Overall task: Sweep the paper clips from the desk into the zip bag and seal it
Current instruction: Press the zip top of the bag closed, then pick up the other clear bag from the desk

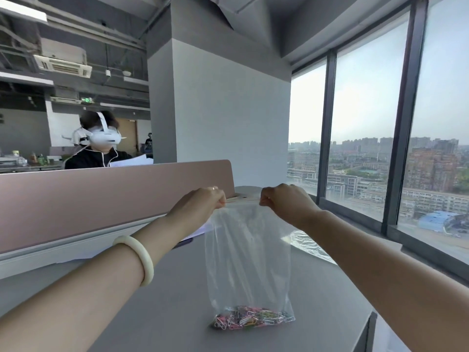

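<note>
Between the two raised hands hangs the zip bag (pixel 247 255), upright, its long axis vertical and its strip (pixel 242 200) running level from one pinch to the other. Down in its bottom lie the paper clips (pixel 250 318), a many-coloured heap that sags just above or onto the desk (pixel 162 301); whether the bag's base touches the top cannot be told. No loose clips show on the desk, so sweeping looks done and sealing looks to be the step in hand.

The left hand (pixel 200 205) is closed in a narrow pinch on the left end of the strip, and the right hand (pixel 284 201) is closed the same way on the right end. Both are about equally near the strip, one at each corner, so either could run along it; the move would go sideways, along the strip toward the other hand. Whether the strip is already pressed shut in the middle is too fine to see.

A pale bangle (pixel 138 257) sits on the left forearm. Behind the grey desk stands a pinkish divider (pixel 101 196), with crumpled clear plastic (pixel 308 243) lying to the right. Beyond the divider sits another person wearing a white headset (pixel 105 137). Tall windows (pixel 368 123) on the right look over a city.
</note>
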